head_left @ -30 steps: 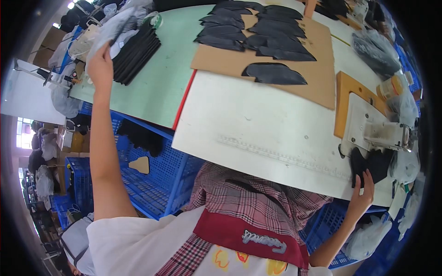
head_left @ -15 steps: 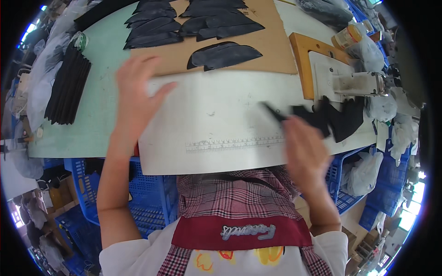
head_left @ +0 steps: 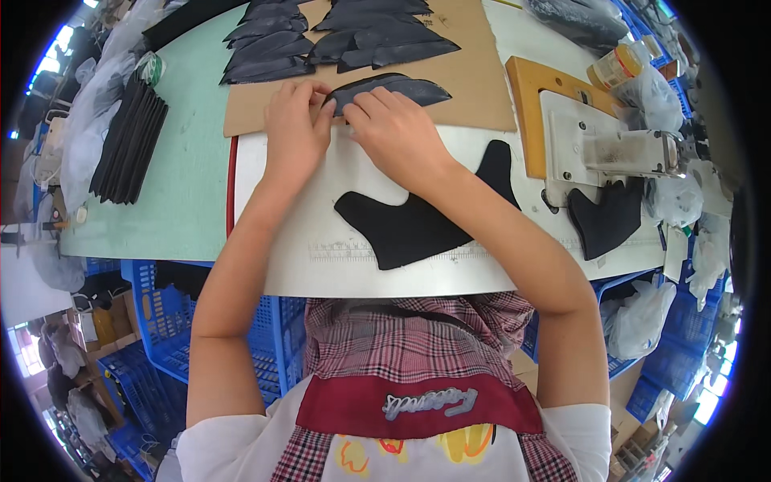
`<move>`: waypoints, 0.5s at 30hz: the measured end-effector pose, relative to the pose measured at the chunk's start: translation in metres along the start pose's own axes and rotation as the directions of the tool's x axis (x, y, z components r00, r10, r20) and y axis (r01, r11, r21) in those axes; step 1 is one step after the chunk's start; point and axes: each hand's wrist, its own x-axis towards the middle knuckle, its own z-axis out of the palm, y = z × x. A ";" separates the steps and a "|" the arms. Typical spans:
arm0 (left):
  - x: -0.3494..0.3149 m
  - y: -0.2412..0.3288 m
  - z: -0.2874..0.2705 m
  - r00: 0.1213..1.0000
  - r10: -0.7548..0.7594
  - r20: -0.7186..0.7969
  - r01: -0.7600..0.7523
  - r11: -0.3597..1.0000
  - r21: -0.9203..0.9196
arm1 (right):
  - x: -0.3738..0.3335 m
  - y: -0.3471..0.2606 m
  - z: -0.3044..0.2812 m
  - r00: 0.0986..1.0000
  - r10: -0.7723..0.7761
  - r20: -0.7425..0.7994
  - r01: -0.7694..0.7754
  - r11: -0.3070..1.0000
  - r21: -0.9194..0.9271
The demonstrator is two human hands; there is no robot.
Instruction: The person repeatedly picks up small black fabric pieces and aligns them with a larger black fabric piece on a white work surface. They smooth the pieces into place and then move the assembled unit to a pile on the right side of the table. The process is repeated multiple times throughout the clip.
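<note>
Both hands meet at the near edge of a brown cardboard sheet, over a glossy dark curved piece (head_left: pixel 422 87) that lies there. My left hand (head_left: pixel 299 120) has its thumb and fingers closed at the piece's left tip. My right hand (head_left: pixel 395 132) is bent over its near edge, fingertips closed on it; the exact grip is partly hidden by the fingers. Beneath my right forearm, a matte black fabric piece (head_left: pixel 414 229) with a curved notch lies flat on the white board (head_left: pixel 297 269), partly covered by the arm.
More glossy dark pieces (head_left: pixel 401 44) lie in overlapping rows on the cardboard (head_left: pixel 245 112). At right stands a sewing machine (head_left: pixel 618 149) in a wooden frame, with another black fabric piece (head_left: pixel 606 221) beside it. A stack of black strips (head_left: pixel 128 149) lies left. Blue crates (head_left: pixel 269 337) sit below.
The black fabric piece from my right hand's side now lies on the board in front of me. Both hands have moved to the near glossy piece on the cardboard.
</note>
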 end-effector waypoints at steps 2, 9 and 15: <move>0.001 -0.001 0.000 0.999 -0.020 0.024 0.021 0.999 -0.024 | 0.004 0.009 0.004 0.999 -0.007 -0.045 0.007 1.000 0.003; -0.003 0.009 -0.003 0.996 -0.085 0.042 0.087 0.994 -0.061 | 0.004 0.022 0.009 0.927 0.304 -0.219 -0.182 0.877 0.445; -0.004 0.003 0.003 0.995 0.076 -0.063 -0.074 0.997 0.030 | 0.006 0.029 -0.009 0.982 0.042 -0.184 0.017 0.951 0.308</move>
